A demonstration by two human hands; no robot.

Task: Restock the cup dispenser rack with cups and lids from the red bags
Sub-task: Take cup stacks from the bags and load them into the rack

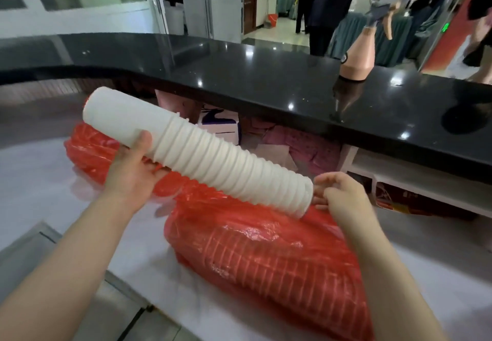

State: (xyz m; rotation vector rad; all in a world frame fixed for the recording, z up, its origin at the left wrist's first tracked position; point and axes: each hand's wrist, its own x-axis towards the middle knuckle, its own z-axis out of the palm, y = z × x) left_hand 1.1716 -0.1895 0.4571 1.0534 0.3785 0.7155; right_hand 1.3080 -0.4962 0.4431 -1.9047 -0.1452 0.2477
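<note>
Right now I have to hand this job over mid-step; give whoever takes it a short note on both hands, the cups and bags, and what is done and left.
Left hand: grips the white cup stack near its far end, holding it above the bags.
Right hand: fingers loosely curled at the stack's near end; whether it touches is unclear.
Near red bag lies on the white counter, ribbed stacks showing through. Second red bag lies behind it.
Done: one stack out.
Left: the dispenser rack is not in view; load this stack, then the rest.
</note>
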